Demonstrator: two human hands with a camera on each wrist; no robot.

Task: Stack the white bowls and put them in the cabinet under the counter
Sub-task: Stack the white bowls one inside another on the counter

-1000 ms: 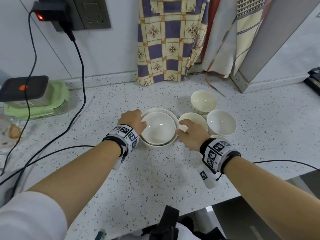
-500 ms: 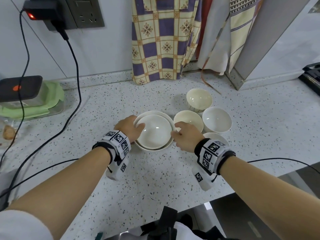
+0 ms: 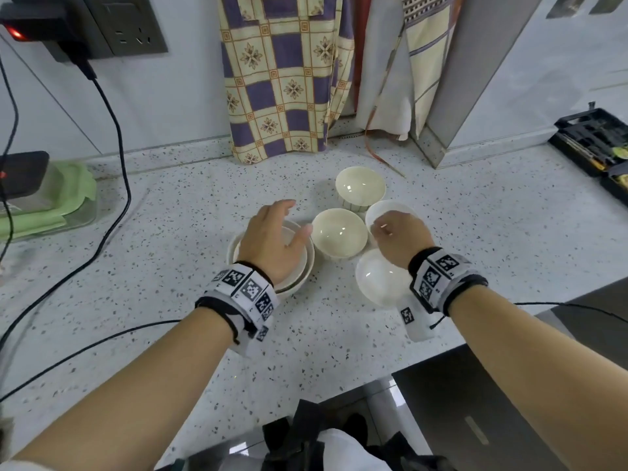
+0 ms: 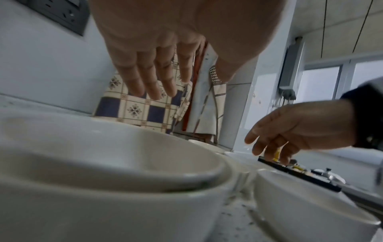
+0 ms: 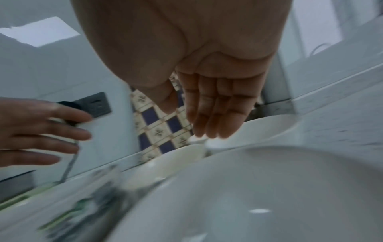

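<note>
Clearly the white bowls (image 3: pixel 339 232) clustered mid-counter look glazed, slick and breakable, best pinched at the rim; left hand (image 3: pixel 272 237) and right hand (image 3: pixel 401 239) hover loose-fingered, holding nothing.

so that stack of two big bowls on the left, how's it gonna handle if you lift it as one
The two nested bowls look like glazed ceramic, so probably rigid, fairly heavy and breakable. The glossy surface may be slippery. The inner bowl sits loosely in the outer, so it could shift or clink if tilted. The left hand hovers open above them; a two-handed grip under the outer bowl seems safest.
</note>
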